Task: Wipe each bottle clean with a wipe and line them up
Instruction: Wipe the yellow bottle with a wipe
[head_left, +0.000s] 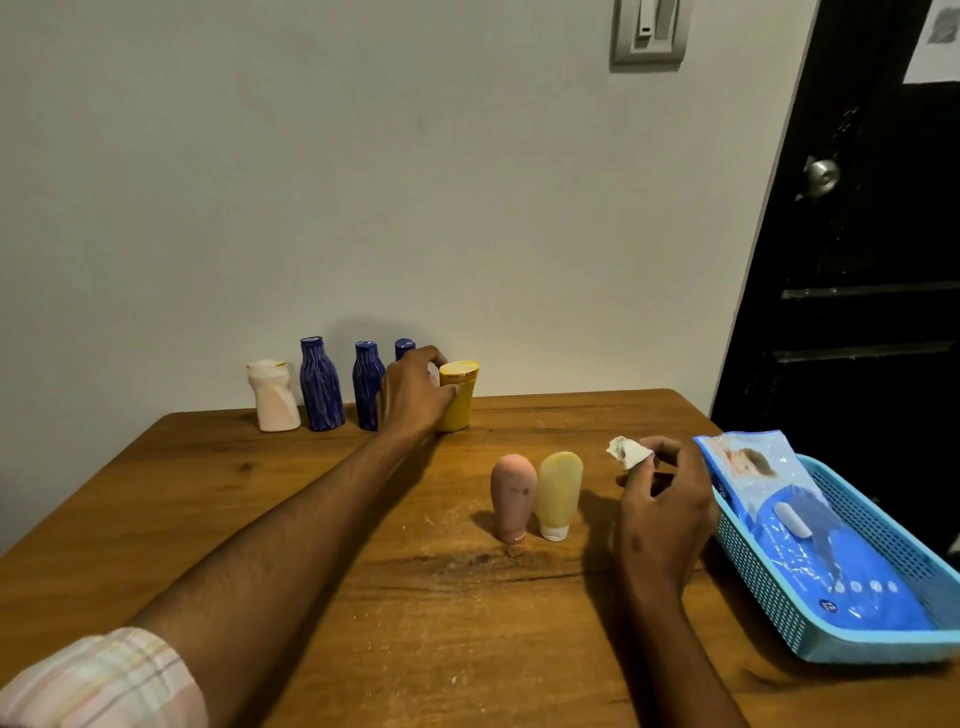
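**Yellow bottle gripped at the end of the row, wipe held in the other hand**

The left hand (415, 392) reaches to the back of the wooden counter (322, 519) and curls its fingers round the yellow bottle (457, 397), which stands upright at the right end of a row along the wall. To its left in that row stand a blue bottle mostly hidden behind the hand (404, 349), two more blue ribbed bottles (368, 384) (319, 384), and a white bottle (272, 397) at the far left. The right hand (662, 512) pinches a crumpled white wipe (628, 452) above the counter. Nearer the middle, a pink tube (513, 496) and a pale yellow tube (558, 493) stand cap-down, just beside each other. At the right, a blue basket (878, 639) holds a blue wipes pack (810, 540).
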